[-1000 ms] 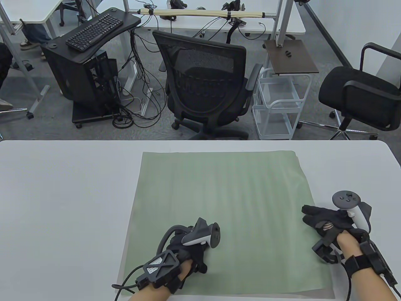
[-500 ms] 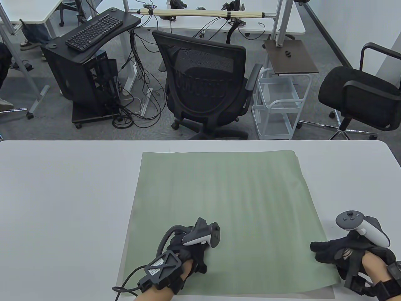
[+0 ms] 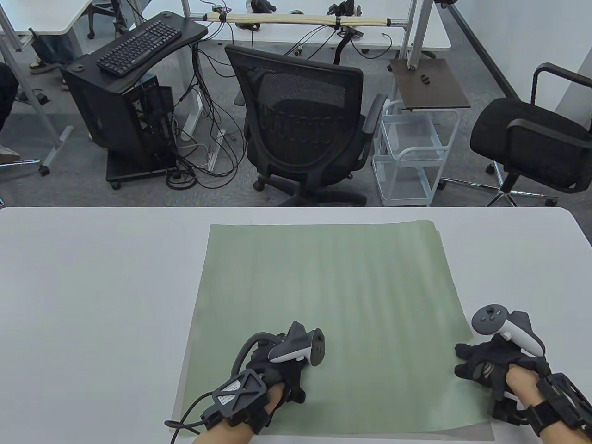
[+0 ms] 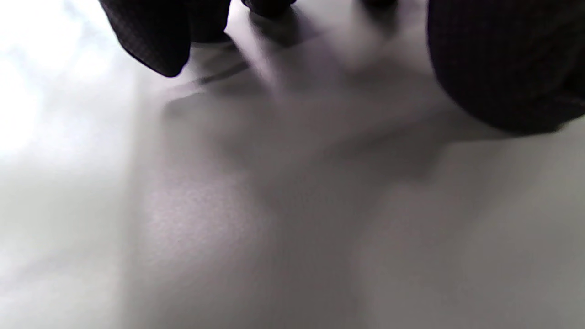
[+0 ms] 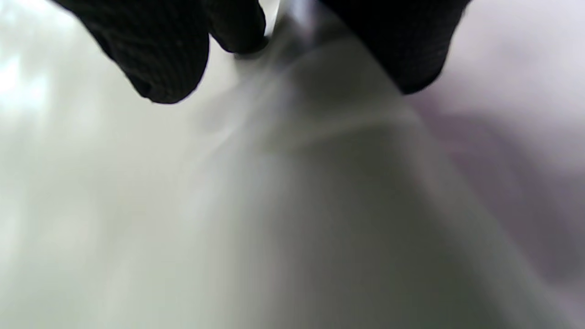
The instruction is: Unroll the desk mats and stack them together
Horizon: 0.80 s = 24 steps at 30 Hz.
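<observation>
— How are the hands set?

— The left hand [image 3: 277, 365] is laid on the green mat [image 3: 333, 314] near its front edge, left of the middle; its fingers are hidden under the tracker, so whether they are flat or curled cannot be told. The right hand [image 3: 485, 367] is placed at the mat's right edge near the front right corner, fingers loosely bent over the edge. Whether the edge is pinched or only pressed cannot be told — the right wrist view is too blurred.

— Why there?

— The mat is probably being kept flat. Faint ripples are seen across its surface, so a tendency to curl back is likely, and the two hands are spread along the front.

— Where is the mat itself?

— It is spread open in the middle of the tabletop [image 3: 92, 296], its far edge close to the far edge of the table. A grey strip [image 3: 485, 432] is seen past its front right corner and along the left side — seemingly a second mat underneath, so the stacking appears nearly done.
</observation>
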### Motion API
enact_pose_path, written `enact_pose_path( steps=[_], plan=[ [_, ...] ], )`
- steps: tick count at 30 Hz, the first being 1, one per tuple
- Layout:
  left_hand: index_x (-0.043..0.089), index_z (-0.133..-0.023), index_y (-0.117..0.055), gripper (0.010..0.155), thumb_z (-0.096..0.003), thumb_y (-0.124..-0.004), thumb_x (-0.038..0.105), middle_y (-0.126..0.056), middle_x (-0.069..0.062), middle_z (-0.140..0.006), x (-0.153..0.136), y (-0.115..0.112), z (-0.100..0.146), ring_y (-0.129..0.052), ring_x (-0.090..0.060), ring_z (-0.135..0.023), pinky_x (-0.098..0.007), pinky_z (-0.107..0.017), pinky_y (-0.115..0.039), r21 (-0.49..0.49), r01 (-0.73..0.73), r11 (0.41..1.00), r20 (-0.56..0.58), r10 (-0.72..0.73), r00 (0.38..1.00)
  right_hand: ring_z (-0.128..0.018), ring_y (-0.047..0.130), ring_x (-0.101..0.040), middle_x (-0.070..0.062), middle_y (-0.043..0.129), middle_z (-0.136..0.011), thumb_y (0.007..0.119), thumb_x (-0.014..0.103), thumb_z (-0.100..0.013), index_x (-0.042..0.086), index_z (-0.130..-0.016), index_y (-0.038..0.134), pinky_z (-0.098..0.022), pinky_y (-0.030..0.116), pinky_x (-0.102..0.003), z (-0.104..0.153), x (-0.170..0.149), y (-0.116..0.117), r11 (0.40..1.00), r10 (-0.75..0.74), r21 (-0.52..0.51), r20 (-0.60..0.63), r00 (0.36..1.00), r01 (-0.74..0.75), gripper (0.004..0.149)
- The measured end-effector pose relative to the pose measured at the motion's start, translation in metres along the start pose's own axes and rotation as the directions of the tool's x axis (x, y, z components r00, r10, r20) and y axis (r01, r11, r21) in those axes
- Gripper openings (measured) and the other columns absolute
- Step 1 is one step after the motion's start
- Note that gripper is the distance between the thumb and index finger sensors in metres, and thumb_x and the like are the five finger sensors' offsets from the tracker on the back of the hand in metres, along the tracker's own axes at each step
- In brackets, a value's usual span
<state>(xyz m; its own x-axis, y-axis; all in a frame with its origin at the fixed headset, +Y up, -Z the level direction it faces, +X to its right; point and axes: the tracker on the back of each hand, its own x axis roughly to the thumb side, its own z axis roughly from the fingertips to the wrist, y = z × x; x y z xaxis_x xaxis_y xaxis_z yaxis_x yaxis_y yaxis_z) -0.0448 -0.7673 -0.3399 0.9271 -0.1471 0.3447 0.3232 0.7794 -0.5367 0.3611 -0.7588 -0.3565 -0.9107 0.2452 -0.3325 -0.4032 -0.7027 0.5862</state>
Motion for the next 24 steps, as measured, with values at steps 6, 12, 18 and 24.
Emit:
enact_pose_path(
  steps=[6,12,18,24],
  plan=[
    [0.039,-0.097,-0.04,0.089,-0.0245,-0.088,0.058,-0.039,-0.02,-0.108,0.0,0.0,0.0,-0.059,-0.057,-0.094,-0.059,-0.063,-0.069,0.004,0.0,1.0,0.005,0.0,1.0,-0.085,0.068,-0.047,-0.02,0.042,-0.107,0.083,0.038,-0.046,0.016,-0.102,0.057,-0.063,0.067,-0.05,-0.041,0.013,-0.031,0.981,-0.129,-0.143,0.038,0.991,0.133,0.065],
    [0.039,-0.097,-0.04,0.089,-0.0242,-0.089,0.058,-0.04,-0.02,-0.108,0.001,0.0,0.0,-0.059,-0.057,-0.094,-0.059,-0.063,-0.069,0.004,-0.001,1.0,0.004,0.001,1.0,-0.091,0.054,-0.046,-0.012,0.039,-0.109,0.082,0.037,-0.046,0.015,-0.099,0.064,-0.069,0.055,-0.054,-0.075,0.02,-0.052,0.937,-0.259,-0.214,0.102,0.961,0.275,0.06],
    [0.039,-0.096,-0.041,0.089,-0.024,-0.089,0.057,-0.04,-0.02,-0.108,0.001,0.0,0.0,-0.06,-0.057,-0.094,-0.059,-0.063,-0.069,0.006,-0.002,1.0,0.002,0.002,1.0,-0.099,0.033,-0.042,-0.004,0.032,-0.112,0.082,0.036,-0.047,0.015,-0.1,0.061,-0.072,0.039,-0.056,-0.108,0.036,-0.069,0.916,-0.295,-0.242,0.135,0.946,0.32,0.061],
    [0.039,-0.096,-0.041,0.089,-0.0239,-0.089,0.057,-0.04,-0.02,-0.108,0.001,-0.001,0.0,-0.06,-0.057,-0.094,-0.059,-0.064,-0.069,0.008,-0.003,1.0,0.0,0.003,1.0,-0.103,0.021,-0.039,0.001,0.021,-0.114,0.081,0.036,-0.047,0.021,-0.103,0.055,-0.074,0.029,-0.057,-0.133,0.051,-0.079,0.926,-0.234,-0.282,0.092,0.968,0.251,0.063]
  ],
)
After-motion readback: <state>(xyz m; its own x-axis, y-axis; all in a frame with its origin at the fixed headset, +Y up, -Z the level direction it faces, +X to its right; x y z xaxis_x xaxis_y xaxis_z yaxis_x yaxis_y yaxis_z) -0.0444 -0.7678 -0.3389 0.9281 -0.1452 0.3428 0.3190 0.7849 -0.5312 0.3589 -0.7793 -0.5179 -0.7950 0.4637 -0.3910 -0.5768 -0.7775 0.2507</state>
